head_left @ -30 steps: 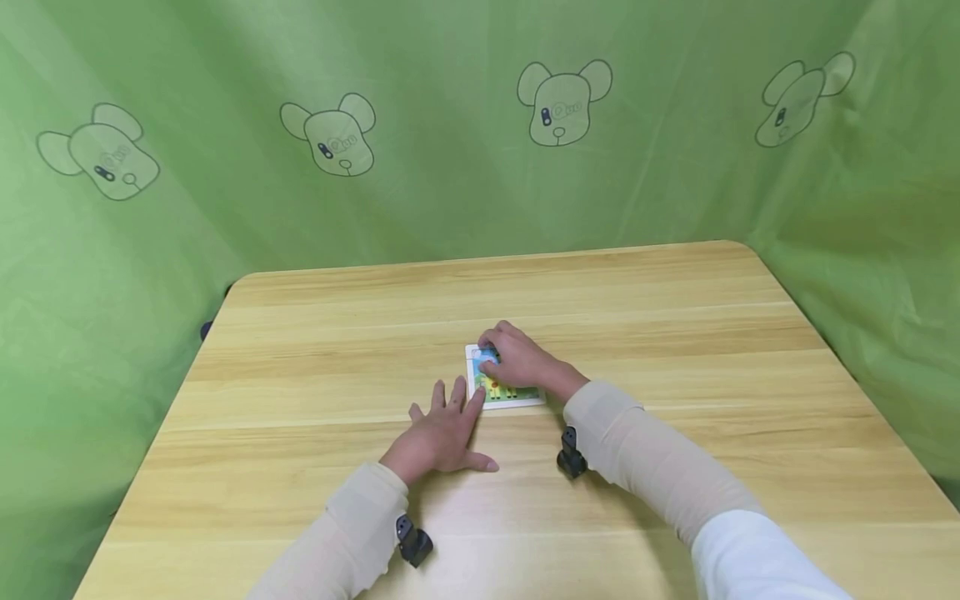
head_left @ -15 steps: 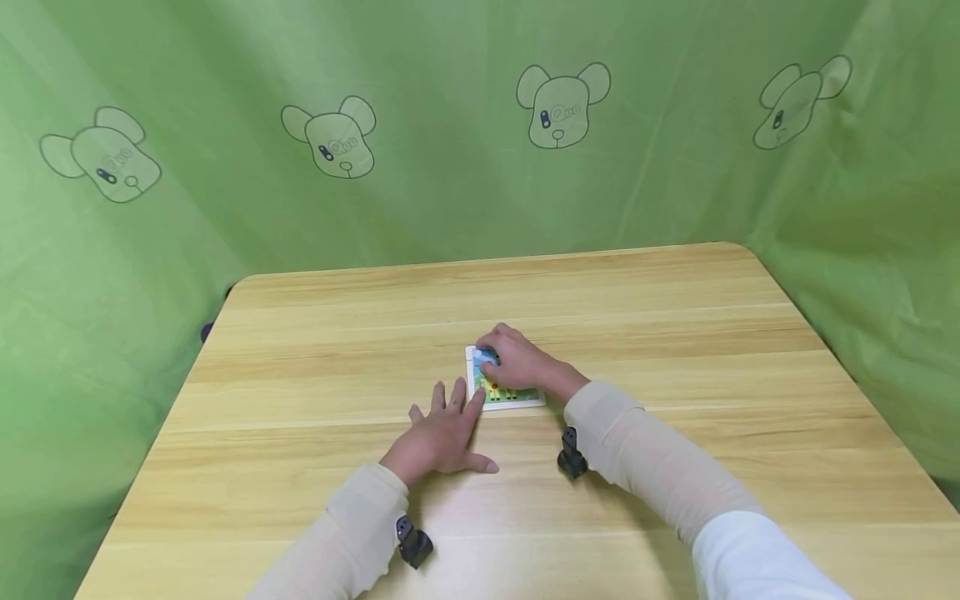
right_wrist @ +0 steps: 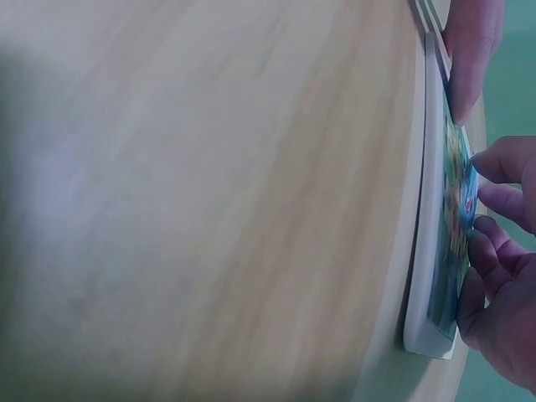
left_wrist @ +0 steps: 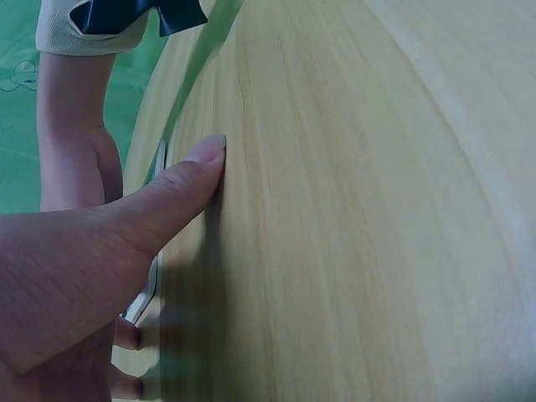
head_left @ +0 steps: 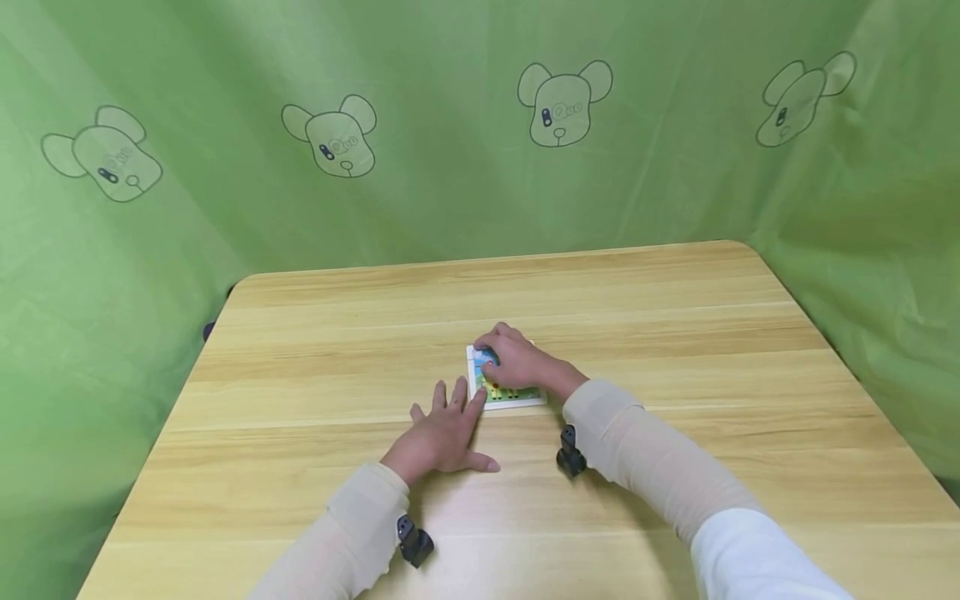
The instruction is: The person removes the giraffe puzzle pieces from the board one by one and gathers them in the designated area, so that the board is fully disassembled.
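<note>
A small white-framed picture puzzle (head_left: 513,405) lies flat near the middle of the table, its picture blue, green and yellow. My right hand (head_left: 519,360) reaches over it from the right and covers much of the picture. Between the thumb and curled fingers of that hand, the right wrist view shows a small bluish piece (right_wrist: 470,199), pinched at the puzzle's surface. My left hand (head_left: 442,437) rests on the table with its fingers spread and its thumb out to the side. Its index fingertip touches the puzzle's near left corner.
A pale wooden table (head_left: 300,333) with rounded far corners surrounds the puzzle. Green cloth (head_left: 450,200) printed with mouse-like heads hangs behind it and at both sides. Black camera mounts (head_left: 415,542) sit on both wrists.
My right fingers have shifted very slightly to the left over the picture. My left hand and the puzzle stay in place.
</note>
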{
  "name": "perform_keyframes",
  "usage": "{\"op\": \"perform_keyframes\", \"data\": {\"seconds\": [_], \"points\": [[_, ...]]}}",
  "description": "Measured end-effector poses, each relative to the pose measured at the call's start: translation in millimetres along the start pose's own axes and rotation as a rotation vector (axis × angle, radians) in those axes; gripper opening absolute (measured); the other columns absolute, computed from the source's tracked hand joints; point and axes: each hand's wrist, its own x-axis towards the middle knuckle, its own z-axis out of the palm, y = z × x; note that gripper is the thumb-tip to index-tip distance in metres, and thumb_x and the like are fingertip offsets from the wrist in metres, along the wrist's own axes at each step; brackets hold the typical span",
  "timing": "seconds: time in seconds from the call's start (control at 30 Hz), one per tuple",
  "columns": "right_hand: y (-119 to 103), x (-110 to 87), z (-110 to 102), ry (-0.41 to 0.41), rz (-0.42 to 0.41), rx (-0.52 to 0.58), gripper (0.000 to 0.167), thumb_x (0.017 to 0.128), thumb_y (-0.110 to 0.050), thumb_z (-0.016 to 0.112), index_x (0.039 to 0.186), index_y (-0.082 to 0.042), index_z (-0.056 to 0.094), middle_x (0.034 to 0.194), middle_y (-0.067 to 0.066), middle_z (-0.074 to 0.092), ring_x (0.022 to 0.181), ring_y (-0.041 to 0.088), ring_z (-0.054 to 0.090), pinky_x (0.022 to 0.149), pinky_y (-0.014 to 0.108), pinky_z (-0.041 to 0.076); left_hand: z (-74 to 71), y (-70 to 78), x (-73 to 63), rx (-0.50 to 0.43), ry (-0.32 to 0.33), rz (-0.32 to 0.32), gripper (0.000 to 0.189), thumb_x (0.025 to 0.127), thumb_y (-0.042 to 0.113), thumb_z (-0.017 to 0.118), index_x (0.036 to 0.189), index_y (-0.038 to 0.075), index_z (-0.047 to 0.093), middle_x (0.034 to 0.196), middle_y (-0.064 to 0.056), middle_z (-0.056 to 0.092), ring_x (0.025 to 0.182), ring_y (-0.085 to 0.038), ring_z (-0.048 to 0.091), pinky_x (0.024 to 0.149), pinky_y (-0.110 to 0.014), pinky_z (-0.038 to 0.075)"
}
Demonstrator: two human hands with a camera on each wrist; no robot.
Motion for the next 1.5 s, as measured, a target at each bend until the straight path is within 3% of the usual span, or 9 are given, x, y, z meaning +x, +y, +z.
{"op": "perform_keyframes", "data": {"seconds": [0.57, 0.97, 1.2, 1.37, 1.5], "points": [[-1, -3.4, 0, 0.03, 0.038, 0.04, 0.042, 0.09, -0.022, 0.06, 0.129, -0.013, 0.051, 0.115, 0.007, 0.044, 0.102, 0.023, 0.042, 0.088, 0.037, 0.043, 1.4, 1.1, 2.3, -0.009, -0.005, 0.001, 0.108, 0.072, 0.074, 0.057, 0.153, 0.021, 0.009, 0.158, -0.015, 0.003, 0.141, -0.047, 0.007, 0.098, -0.073, 0.023], [12, -6.2, -1, 0.111, -0.031, 0.174, 0.018, 0.094, -0.018, 0.057, 0.111, -0.012, 0.053, 0.093, 0.002, 0.057, 0.081, 0.016, 0.053, 0.075, 0.031, 0.047, 3.5, -0.1, 1.5, -0.034, -0.003, 0.004, 0.108, 0.072, 0.073, 0.058, 0.153, 0.022, 0.009, 0.159, -0.015, 0.003, 0.141, -0.046, 0.006, 0.099, -0.073, 0.022], [27, -16.2, -12, 0.163, 0.053, 0.24, 0.027, 0.096, -0.023, 0.054, 0.122, -0.015, 0.052, 0.092, 0.004, 0.06, 0.081, 0.018, 0.055, 0.076, 0.032, 0.048, 2.1, -0.2, 1.3, -0.035, 0.0, 0.007, 0.109, 0.071, 0.074, 0.058, 0.153, 0.021, 0.009, 0.158, -0.015, 0.004, 0.141, -0.046, 0.006, 0.099, -0.073, 0.021], [48, -29.4, -25, 0.203, 0.066, 0.225, 0.035, 0.098, -0.023, 0.05, 0.132, -0.013, 0.052, 0.102, 0.007, 0.06, 0.088, 0.02, 0.054, 0.084, 0.037, 0.046, 0.9, -0.6, 0.7, -0.044, 0.003, 0.006, 0.109, 0.071, 0.073, 0.059, 0.153, 0.022, 0.009, 0.158, -0.015, 0.002, 0.141, -0.046, 0.005, 0.1, -0.073, 0.02], [68, -41.3, -33, 0.236, 0.093, 0.207, 0.034, 0.097, -0.023, 0.053, 0.128, -0.009, 0.053, 0.089, 0.008, 0.058, 0.076, 0.02, 0.051, 0.072, 0.035, 0.044, 0.5, -0.7, -1.2, -0.063, 0.004, 0.0, 0.11, 0.071, 0.071, 0.061, 0.153, 0.022, 0.009, 0.159, -0.015, 0.002, 0.142, -0.045, 0.003, 0.1, -0.073, 0.019]]}}
